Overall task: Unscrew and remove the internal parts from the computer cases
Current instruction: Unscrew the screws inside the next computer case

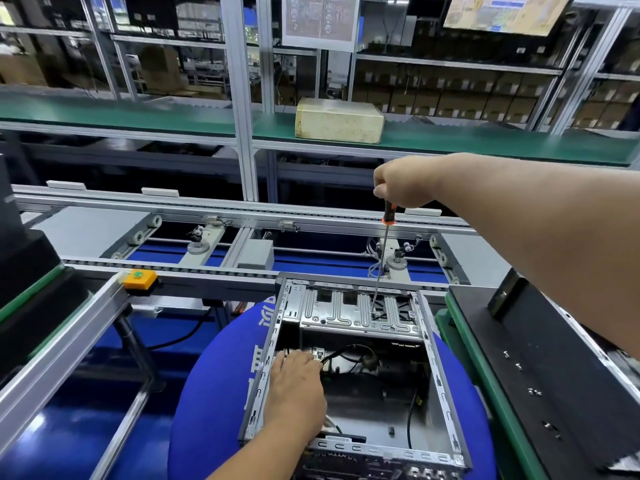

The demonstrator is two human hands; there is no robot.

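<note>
An open silver computer case [445, 393] lies on a round blue stool seat [214, 393] in front of me. My right hand [405, 183] grips the orange-and-black handle of a long screwdriver [381, 258] held nearly upright; its tip meets the ribbed metal drive bracket [339, 315] at the case's far end. My left hand [294, 386] reaches into the case near its left wall, fingers spread over black cables [349, 355] and a small part on the floor of the case; the fingertips are partly hidden.
A black case panel [561, 368] with loose screws [535, 392] lies on the green bench to the right. A conveyor rail [207, 268] with an orange button box [139, 278] runs across behind the case. A yellowed box [339, 121] sits on the green shelf beyond.
</note>
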